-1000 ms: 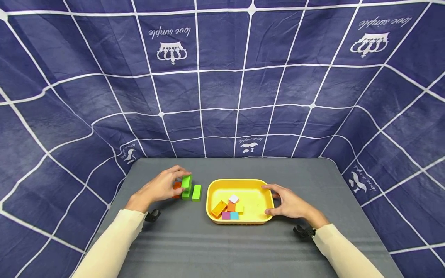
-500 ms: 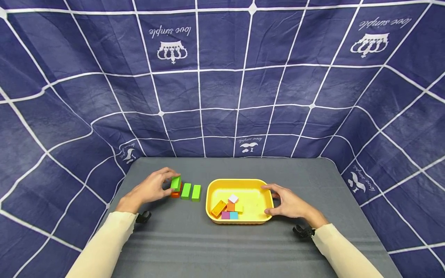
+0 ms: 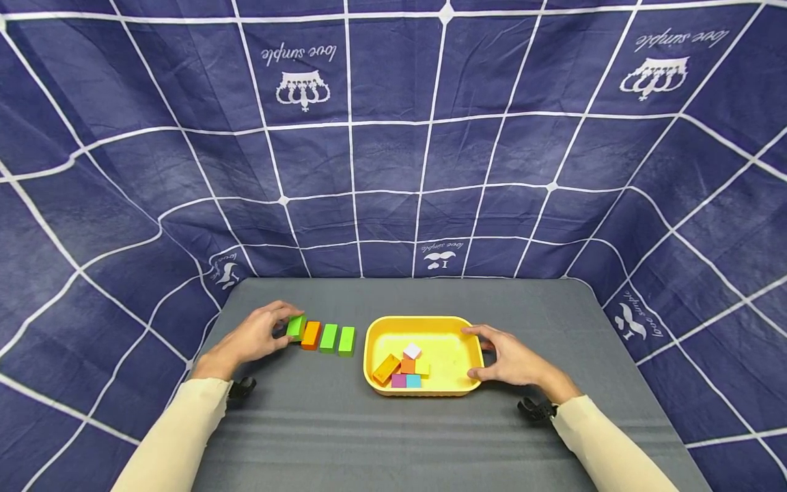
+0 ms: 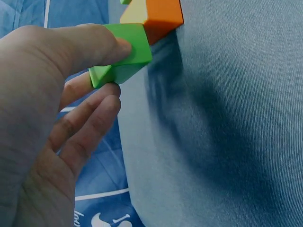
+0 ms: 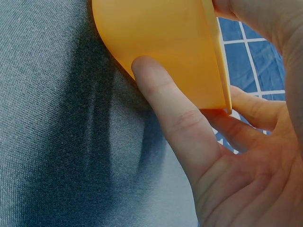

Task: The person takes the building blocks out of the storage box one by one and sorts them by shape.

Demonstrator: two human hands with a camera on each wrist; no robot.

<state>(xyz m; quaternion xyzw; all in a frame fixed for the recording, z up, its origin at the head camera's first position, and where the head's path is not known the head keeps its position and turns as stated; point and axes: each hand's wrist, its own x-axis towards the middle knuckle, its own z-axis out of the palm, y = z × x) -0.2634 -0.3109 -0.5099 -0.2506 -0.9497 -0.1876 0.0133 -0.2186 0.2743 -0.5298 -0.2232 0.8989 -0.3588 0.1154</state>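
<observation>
My left hand [image 3: 255,335] pinches a green block [image 3: 296,327] between thumb and fingers, just left of an orange block [image 3: 310,335]. In the left wrist view the thumb lies across the top of the green block [image 4: 135,45], with fingertips under its far side. Two more green blocks, one [image 3: 328,337] beside the orange block and another [image 3: 347,341] further right, complete a row on the table. My right hand [image 3: 513,359] holds the right end of a yellow bin [image 3: 375,328], its thumb against the outer wall in the right wrist view and its fingers at the rim.
Inside the bin, toward its left, lie a larger orange block [image 3: 387,370] and several small cubes, among them a white cube [image 3: 412,351] and a blue cube [image 3: 414,381]. Blue gridded cloth [image 3: 393,157] hangs behind and beside the grey table [image 3: 393,444].
My left hand has carried the green block leftward, from above a green block in the row, past the orange block, to its left side. The right hand and bin stay put.
</observation>
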